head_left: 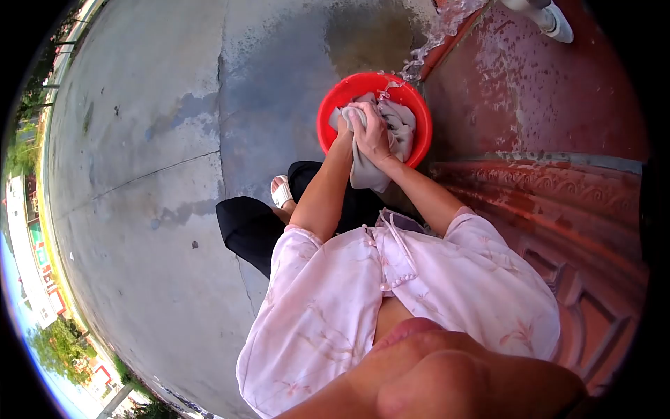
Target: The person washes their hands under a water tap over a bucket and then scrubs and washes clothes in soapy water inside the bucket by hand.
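A red plastic basin [423, 115] stands on the wet ground in front of me and holds bunched light-grey cloth [399, 126]. My right hand [372, 133] is closed on a fold of this cloth over the basin. My left hand [343, 127] grips the same cloth from the left side, its fingers mostly hidden behind the fabric and the other hand. Part of the cloth hangs over the near rim toward my knees. Splashed water [412, 66] shows in the air at the basin's far right edge.
A reddish stone step with a carved side [530, 188] rises close on my right. Another person's white shoe [558, 24] is on it at the top right. Grey concrete [153, 140], cracked and wet in patches, spreads to the left. My sandalled foot [280, 192] is beside the basin.
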The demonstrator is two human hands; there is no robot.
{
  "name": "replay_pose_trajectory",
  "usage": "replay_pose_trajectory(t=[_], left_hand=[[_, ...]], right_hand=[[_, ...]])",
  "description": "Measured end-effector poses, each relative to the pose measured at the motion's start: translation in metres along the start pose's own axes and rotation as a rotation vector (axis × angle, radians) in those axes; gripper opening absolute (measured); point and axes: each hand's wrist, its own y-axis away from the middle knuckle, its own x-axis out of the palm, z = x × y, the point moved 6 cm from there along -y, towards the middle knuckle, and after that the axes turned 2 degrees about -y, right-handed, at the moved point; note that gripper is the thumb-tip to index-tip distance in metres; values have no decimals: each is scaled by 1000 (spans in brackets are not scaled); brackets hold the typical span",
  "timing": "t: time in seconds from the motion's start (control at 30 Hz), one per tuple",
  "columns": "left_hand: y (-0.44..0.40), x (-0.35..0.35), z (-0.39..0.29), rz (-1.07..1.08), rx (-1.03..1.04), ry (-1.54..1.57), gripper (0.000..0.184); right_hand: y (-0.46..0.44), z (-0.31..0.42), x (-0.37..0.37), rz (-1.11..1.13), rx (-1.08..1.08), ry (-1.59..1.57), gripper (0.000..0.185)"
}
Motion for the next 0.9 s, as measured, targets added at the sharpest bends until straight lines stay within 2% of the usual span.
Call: replay_pose_trajectory(t=[0.07, 0.13, 0.2, 0.27, 0.33, 0.4, 0.43, 0.47, 0.53, 0.57, 0.6, 0.63, 0.73, 0.8, 0.83, 0.87, 0.9], left_hand=[[12, 7, -6, -28, -82, 156, 40], [39, 21, -46, -163, -12, -64, 40], [24, 16, -38, -87, -9, -26, 40], [-26, 0, -6, 31, 125, -326, 43], [-4, 8, -12, 93, 173, -483, 45], [58, 30, -74, -91, -78, -62, 48], [57, 33, -76, -77, -77, 73, 50], [51, 25, -73, -77, -81, 72, 50], [34, 1, -61, -86, -147, 287, 52], [49, 5, -72, -104, -245, 436, 51], [46, 4, -68, -103, -243, 436, 51], [40, 5, -57, -11, -321, 293, 51], [17, 12, -20, 42, -426, 236, 44], [-4, 7, -11, -59, -151, 577, 30], [12, 18, -20, -57, -220, 621, 30], [40, 28, -43, -29, -180, 365, 30], [43, 34, -41, -79, -147, 306, 33]], right_hand=[[-10, -35, -3, -58, 154, -10, 23], [-22, -87, -9, -66, 403, 122, 23], [-17, -58, -11, -92, 305, 118, 24], [-7, -13, -8, -76, 60, 43, 25], [-7, -23, -7, -21, 75, 11, 27], [-23, -98, -15, -87, 303, 95, 28], [-27, -145, -12, 41, 389, 146, 31], [-27, -174, -12, 143, 516, 55, 33], [-16, -163, -25, -99, 994, -706, 32], [-16, -152, -30, -96, 993, -705, 32], [-20, -142, -35, -68, 940, -636, 29], [-21, -132, -36, -37, 885, -570, 27], [-19, -60, -13, 144, 362, -308, 26], [-7, -16, -4, 116, 141, -79, 26], [-11, -17, -5, 99, 157, -95, 24], [-19, -39, -11, -30, 189, 13, 28], [-27, -65, -16, -45, 383, 19, 32]])
